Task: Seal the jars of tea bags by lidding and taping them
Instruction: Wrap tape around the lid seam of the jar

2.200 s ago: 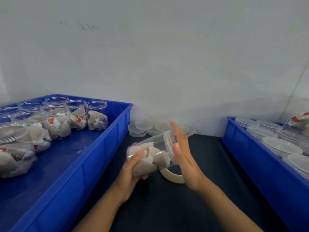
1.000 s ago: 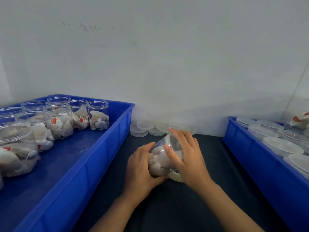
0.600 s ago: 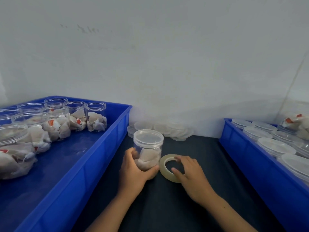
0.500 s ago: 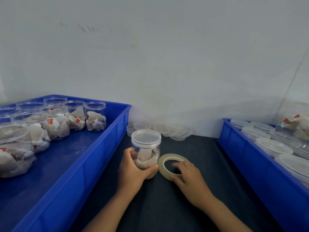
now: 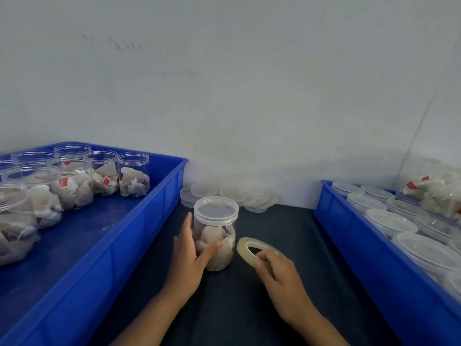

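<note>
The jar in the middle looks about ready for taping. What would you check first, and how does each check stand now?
1. Lid on the jar: ok, it sits level on top.
2. Jar upright on the mat: ok.
3. Left hand steadying the jar: ok, straight fingers rest against its side.
4. Tape roll in hand: ok, the right hand pinches its near edge.
5. Loose tape end found: cannot tell.
6. Lid fully tight: cannot tell.
</note>
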A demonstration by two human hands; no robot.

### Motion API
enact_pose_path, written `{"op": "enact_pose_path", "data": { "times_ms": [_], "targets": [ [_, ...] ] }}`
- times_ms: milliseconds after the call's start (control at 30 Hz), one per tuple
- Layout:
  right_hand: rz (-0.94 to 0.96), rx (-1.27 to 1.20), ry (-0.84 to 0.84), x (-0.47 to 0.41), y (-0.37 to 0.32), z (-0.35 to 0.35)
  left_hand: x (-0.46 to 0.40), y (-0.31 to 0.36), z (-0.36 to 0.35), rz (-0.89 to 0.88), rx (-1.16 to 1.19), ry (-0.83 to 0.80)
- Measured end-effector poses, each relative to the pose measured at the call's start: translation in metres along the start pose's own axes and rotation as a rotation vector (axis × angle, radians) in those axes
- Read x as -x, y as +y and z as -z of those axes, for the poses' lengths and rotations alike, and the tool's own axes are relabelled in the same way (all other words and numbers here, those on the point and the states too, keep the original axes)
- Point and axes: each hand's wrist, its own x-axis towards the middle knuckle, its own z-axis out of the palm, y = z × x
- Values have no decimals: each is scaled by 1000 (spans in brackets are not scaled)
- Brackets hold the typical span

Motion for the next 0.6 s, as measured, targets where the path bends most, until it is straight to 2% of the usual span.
{"op": "enact_pose_path", "data": {
  "times_ms": [100, 133, 200, 267, 300, 400, 600],
  "targets": [
    [12, -10, 39, 6, 2, -5, 7, 15, 3, -363, -181, 408],
    [18, -25, 63, 7, 3, -6, 9, 19, 3, -477, -216, 430],
    [41, -62, 101, 9, 4, -7, 16, 26, -1, -605, -273, 236],
    [65, -70, 95, 11, 3, -7, 21, 27, -8, -585, -339, -13],
    [82, -67, 87, 13, 2, -7, 22, 28, -12, -528, -343, -78],
    [137, -97, 52, 15, -1, -6, 23, 25, -20, -368, -241, -99],
    [179, -65, 0, 15, -3, -6, 27, 26, -22, -278, -133, -81]
  ]
}}
